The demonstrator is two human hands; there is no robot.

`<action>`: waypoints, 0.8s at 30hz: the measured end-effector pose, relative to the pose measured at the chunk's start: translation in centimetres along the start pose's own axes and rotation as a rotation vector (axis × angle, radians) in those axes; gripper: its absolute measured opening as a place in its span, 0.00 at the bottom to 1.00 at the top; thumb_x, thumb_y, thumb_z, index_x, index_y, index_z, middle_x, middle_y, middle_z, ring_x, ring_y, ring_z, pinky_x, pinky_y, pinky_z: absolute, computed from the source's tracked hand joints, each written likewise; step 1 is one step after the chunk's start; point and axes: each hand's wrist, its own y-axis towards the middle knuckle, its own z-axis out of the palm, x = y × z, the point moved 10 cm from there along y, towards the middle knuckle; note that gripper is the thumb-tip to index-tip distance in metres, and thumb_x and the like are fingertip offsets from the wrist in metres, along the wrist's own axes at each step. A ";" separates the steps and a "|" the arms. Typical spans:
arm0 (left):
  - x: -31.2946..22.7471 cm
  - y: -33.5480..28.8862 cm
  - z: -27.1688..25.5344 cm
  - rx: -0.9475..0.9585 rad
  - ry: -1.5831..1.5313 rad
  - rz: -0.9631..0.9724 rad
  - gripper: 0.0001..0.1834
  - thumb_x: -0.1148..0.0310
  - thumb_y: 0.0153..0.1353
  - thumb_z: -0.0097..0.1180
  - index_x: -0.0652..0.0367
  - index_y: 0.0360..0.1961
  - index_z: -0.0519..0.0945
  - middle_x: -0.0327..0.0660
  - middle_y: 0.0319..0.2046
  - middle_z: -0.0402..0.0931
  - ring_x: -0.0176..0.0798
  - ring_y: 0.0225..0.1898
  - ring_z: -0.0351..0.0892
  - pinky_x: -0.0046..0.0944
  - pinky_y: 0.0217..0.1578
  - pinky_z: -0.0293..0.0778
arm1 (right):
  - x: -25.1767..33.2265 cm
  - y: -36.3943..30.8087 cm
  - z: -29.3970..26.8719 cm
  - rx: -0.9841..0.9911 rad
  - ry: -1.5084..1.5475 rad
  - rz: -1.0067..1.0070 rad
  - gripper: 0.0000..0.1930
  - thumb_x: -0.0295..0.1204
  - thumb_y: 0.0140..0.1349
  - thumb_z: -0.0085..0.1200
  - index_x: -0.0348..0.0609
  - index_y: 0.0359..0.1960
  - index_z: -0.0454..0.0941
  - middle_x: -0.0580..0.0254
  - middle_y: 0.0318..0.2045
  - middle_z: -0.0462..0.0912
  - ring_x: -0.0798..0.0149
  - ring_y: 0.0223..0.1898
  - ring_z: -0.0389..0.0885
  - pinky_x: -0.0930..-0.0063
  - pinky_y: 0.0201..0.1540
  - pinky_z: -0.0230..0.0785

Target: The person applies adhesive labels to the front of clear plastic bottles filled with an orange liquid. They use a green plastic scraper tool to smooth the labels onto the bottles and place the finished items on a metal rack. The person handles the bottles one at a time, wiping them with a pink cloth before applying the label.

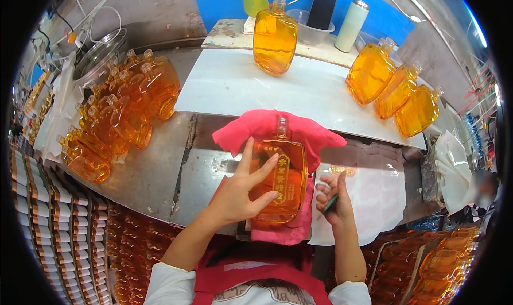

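Observation:
A flat glass bottle (267, 211) of amber liquid lies on a pink cloth (320, 136), its neck pointing away from me. Gold lettering in a frame runs down its front. My left hand (239, 194) rests on that front with fingers spread, thumb and fingertips touching the glass around the lettering. To the right of the bottle, apart from it, my right hand (336, 201) is curled around a small flat dark green piece (330, 204), too small to name. Beneath the right hand lies a white translucent sheet (374, 198) with a gold print near its far edge.
Several amber bottles (112, 118) crowd the metal table at left. Ahead, a white board (214, 86) carries one upright bottle (275, 37) and three more at right (371, 72). Behind stand a clear bowl (315, 35) with a phone, and a pale green flask (351, 27). Stacked boxes (59, 225) rise lower left.

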 end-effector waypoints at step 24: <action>0.8 0.2 -0.5 -0.050 -0.143 0.028 0.56 0.64 0.56 0.65 0.62 0.74 0.38 0.62 0.74 0.33 0.60 0.74 0.44 0.46 0.66 0.60 | 9.6 -3.3 23.1 0.405 -1.224 -1.070 0.12 0.16 0.51 0.66 0.36 0.38 0.82 0.61 0.35 0.86 0.71 0.37 0.83 0.78 0.42 0.75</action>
